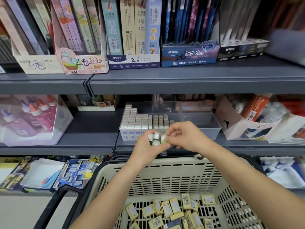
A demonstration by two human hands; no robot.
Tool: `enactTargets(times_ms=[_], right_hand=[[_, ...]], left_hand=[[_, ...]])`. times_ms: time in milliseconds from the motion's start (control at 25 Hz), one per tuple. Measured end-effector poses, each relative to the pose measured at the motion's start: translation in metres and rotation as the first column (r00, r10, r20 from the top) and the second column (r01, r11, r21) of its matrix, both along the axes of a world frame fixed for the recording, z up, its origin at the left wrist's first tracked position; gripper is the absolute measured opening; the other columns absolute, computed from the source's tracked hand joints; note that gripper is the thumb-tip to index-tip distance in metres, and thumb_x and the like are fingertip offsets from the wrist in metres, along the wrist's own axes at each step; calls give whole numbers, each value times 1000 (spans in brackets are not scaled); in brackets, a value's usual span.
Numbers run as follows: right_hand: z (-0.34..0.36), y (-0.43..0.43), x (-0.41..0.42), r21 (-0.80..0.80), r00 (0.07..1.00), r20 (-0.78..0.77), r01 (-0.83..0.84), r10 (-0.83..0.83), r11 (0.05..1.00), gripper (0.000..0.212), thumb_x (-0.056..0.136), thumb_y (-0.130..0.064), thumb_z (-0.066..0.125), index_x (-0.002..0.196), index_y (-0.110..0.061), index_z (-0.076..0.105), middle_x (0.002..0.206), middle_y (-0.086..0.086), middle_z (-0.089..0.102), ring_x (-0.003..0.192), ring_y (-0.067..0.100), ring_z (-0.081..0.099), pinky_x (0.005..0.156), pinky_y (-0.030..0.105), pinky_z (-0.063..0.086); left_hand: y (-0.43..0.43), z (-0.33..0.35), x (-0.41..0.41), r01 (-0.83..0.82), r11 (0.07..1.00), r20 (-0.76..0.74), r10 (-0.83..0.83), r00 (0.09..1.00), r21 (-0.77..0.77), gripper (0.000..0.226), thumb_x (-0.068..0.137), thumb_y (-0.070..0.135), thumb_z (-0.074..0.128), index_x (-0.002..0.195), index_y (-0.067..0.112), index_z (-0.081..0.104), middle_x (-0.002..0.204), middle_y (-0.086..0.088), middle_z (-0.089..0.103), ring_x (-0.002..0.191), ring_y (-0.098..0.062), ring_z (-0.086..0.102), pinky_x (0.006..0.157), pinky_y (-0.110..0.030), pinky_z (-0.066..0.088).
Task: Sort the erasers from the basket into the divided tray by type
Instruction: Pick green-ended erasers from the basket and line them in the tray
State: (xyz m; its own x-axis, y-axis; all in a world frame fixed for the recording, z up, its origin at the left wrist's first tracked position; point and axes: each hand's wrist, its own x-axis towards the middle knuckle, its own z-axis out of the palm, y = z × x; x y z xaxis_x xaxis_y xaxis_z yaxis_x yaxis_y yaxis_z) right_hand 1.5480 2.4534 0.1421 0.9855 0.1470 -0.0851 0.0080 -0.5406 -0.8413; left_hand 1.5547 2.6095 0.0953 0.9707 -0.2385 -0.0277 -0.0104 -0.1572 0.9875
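My left hand [145, 150] grips a small bunch of white erasers [156, 138] with green and blue sleeves, held upright just in front of the clear divided tray [209, 125]. My right hand [183, 136] pinches one green-sleeved eraser in that bunch. The tray's left compartment holds rows of white erasers with blue sleeves [135, 122]; the middle one holds several smaller erasers [160, 120]; its right part shows bare floor. Below, the beige basket [165, 172] holds several yellow-sleeved erasers [173, 210].
The tray stands on a grey shelf [92, 128] between a clear box of glue bottles [31, 118] and a cardboard box [247, 121]. Pencil-lead boxes [133, 38] fill the shelf above. Packaged erasers [74, 172] lie on the lower shelf, left of the basket.
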Motion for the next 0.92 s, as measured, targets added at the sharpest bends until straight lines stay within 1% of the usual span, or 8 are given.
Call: enactTargets(times_ms=[80, 200, 280, 360, 400, 560, 720, 920], right_hand=[[6, -13, 4, 15, 1000, -16, 12, -12, 1000, 12, 79, -10, 69, 75, -19, 64, 59, -4, 68, 60, 8, 66, 60, 24, 56], [19, -41, 23, -8, 985, 60, 163, -163, 987, 13, 79, -13, 70, 74, -22, 63, 67, -4, 70, 76, 19, 70, 74, 32, 56], [25, -50, 41, -173, 950, 188, 280, -247, 944, 20, 79, -17, 70, 67, -29, 59, 69, -11, 66, 74, 13, 64, 71, 25, 50], [25, -48, 60, -275, 932, 257, 325, -257, 905, 12, 81, -19, 66, 73, -25, 60, 78, -8, 65, 75, 11, 57, 71, 18, 40], [23, -44, 67, -338, 936, 260, 316, -235, 886, 2, 83, -22, 64, 81, -22, 63, 83, -6, 65, 77, 10, 54, 70, 16, 37], [12, -32, 84, -491, 973, 182, 213, -139, 845, 15, 86, -23, 61, 99, -17, 66, 104, 1, 68, 92, 18, 60, 80, 23, 44], [3, -21, 89, -600, 989, 124, 142, -84, 787, 19, 87, -16, 58, 101, -10, 68, 112, 8, 66, 102, 26, 60, 87, 30, 47], [-4, -13, 95, -675, 997, 53, 83, -64, 733, 23, 92, -21, 52, 102, -6, 67, 112, 11, 63, 99, 26, 59, 79, 27, 45]], left_hand=[[2, -2, 2, -34, 998, -50, 31, 998, -60, 29, 73, 11, 78, 90, 22, 57, 61, 12, 61, 50, -4, 48, 47, -20, 38], [4, -4, 4, -111, 981, -142, 89, 986, -158, 23, 77, 9, 75, 89, 20, 59, 66, 6, 60, 52, -7, 46, 44, -22, 37], [4, -4, 4, -121, 980, -151, 98, 984, -156, 22, 78, 9, 74, 89, 20, 59, 69, 2, 58, 53, -8, 45, 43, -22, 37], [4, -5, 4, -122, 981, -147, 101, 984, -148, 21, 78, 10, 74, 90, 20, 59, 71, 0, 57, 55, -9, 45, 44, -22, 38], [3, -5, 4, -122, 981, -144, 101, 984, -149, 21, 78, 10, 73, 90, 21, 59, 71, 0, 56, 55, -9, 46, 44, -22, 38], [3, -5, 4, -126, 979, -138, 105, 985, -160, 21, 79, 7, 72, 88, 20, 58, 65, 2, 54, 52, -8, 44, 44, -21, 36], [3, -6, 4, -125, 977, -140, 101, 985, -171, 20, 79, 7, 71, 87, 20, 58, 58, 6, 51, 50, -9, 42, 43, -23, 35], [4, -8, 6, -120, 978, -151, 94, 984, -173, 21, 79, 9, 72, 88, 21, 59, 63, 4, 53, 54, -11, 44, 45, -24, 36]])
